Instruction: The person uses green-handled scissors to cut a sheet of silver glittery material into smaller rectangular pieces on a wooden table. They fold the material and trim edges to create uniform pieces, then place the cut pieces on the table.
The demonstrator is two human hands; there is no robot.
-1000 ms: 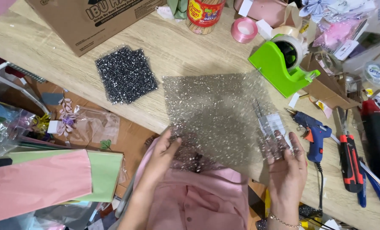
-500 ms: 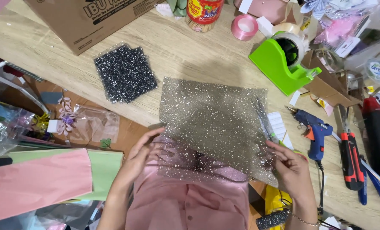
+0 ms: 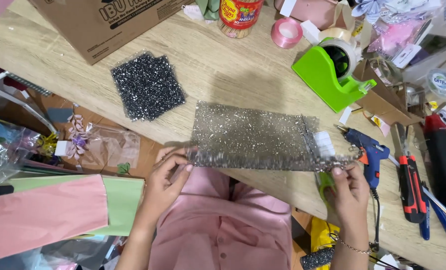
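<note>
A sheer, silver-glitter sheet [image 3: 253,135] is stretched flat over the wooden table's front edge. My left hand [image 3: 168,172] pinches its near left corner. My right hand [image 3: 345,187] grips its near right corner, where small white labels sit on the sheet. Something green shows under my right hand's fingers; I cannot tell what it is. A folded dark glitter square [image 3: 147,85] lies on the table, up and to the left of the sheet.
A green tape dispenser [image 3: 333,75], a pink ribbon roll [image 3: 286,32] and a cardboard box [image 3: 108,20] stand at the back. A blue glue gun [image 3: 368,150], a red-handled cutter [image 3: 412,187] and pens lie at right. Pink and green paper [image 3: 48,215] lies at left.
Both hands have pulled the sheet toward me and lowered its far edge, so it lies flatter and looks shorter. My right hand moved further right.
</note>
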